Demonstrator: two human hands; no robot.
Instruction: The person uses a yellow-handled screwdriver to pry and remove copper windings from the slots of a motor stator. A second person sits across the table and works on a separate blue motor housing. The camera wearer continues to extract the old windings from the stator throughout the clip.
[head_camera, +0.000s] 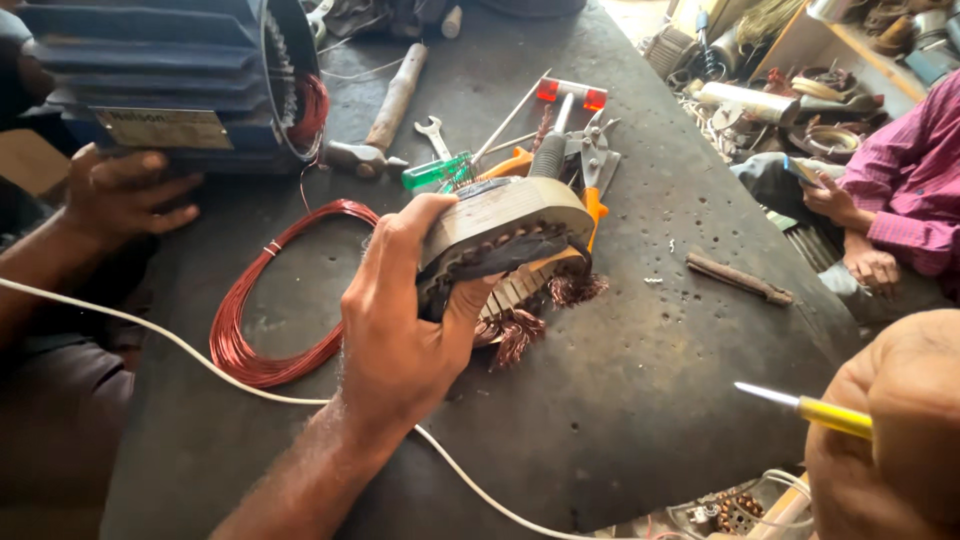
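My left hand (395, 330) grips a small motor stator (505, 215), a grey laminated ring with dark insulation and frayed copper windings hanging from its underside, and holds it just above the dark worktable (650, 380). At the lower right, close to the camera, my right hand (890, 430) is closed around a yellow-handled screwdriver (830, 415). Its metal tip points left toward the stator but stays well apart from it.
Another person's hand (120, 190) rests against a blue motor housing (150, 70) at the top left. A red copper wire coil (255, 320), a white cable (200, 360), a hammer (385, 115), a wrench (433, 135), snips (595, 160) and a metal bar (738, 278) lie about. A person in a pink shirt (910, 180) sits at the right.
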